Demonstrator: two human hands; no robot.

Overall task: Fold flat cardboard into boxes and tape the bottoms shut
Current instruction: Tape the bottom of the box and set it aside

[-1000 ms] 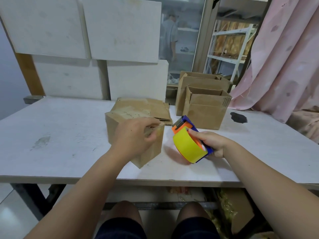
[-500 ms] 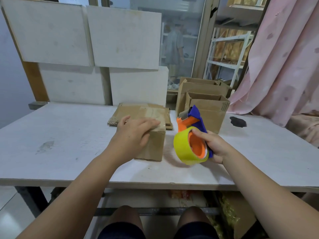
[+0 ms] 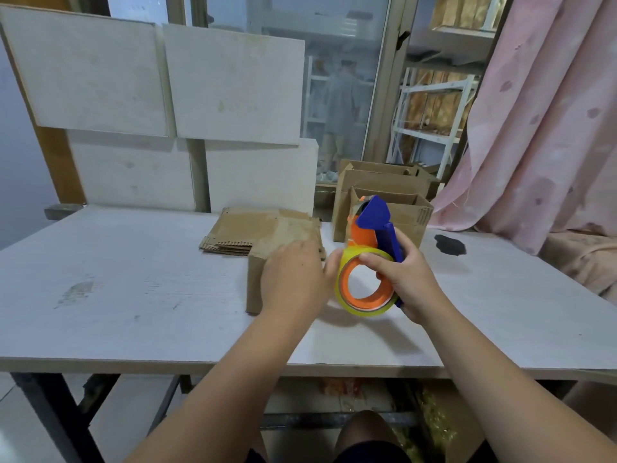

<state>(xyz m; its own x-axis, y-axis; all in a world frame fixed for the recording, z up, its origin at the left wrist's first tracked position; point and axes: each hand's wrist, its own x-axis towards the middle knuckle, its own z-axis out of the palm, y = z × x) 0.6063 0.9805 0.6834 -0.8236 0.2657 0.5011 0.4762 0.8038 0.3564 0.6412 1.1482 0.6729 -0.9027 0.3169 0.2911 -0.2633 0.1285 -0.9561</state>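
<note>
A white table (image 3: 133, 295) is being looked down on, with white panels (image 3: 233, 88) leaning behind it and a pink curtain (image 3: 534, 128) hanging at two o'clock.

At the centre, the box (image 3: 255, 282) is being pressed down onto the table by the left hand (image 3: 293, 279), whose palm and fairly straight fingers are being laid flat across the top. The flaps and seam are being hidden under that hand, so their state cannot be told. Just beside it, at three o'clock, the tape dispenser (image 3: 374, 225) is being gripped by the right hand (image 3: 405, 279), with fingers curled round the blue handle. The yellow tape roll (image 3: 347, 305) is being held clear of the table, its blue nose tilted up toward twelve. The left thumb is being brought almost against the roll.

Further out, a stack of flat cardboard (image 3: 233, 235) is lying at twelve o'clock from the box, touching its far edge. Open boxes (image 3: 410, 222) are standing at one o'clock, and a dark stain (image 3: 449, 244) is showing at two.

By the look of it, taping has not yet been started. The risks:
- The flaps may spring apart if the pressing hand is lifted too soon.
- The light box may be dragged across the smooth table once tape is being pulled.
- The left thumb is being put close to the cutter end.
- A strip laid off the seam would leave the bottom weak.
</note>
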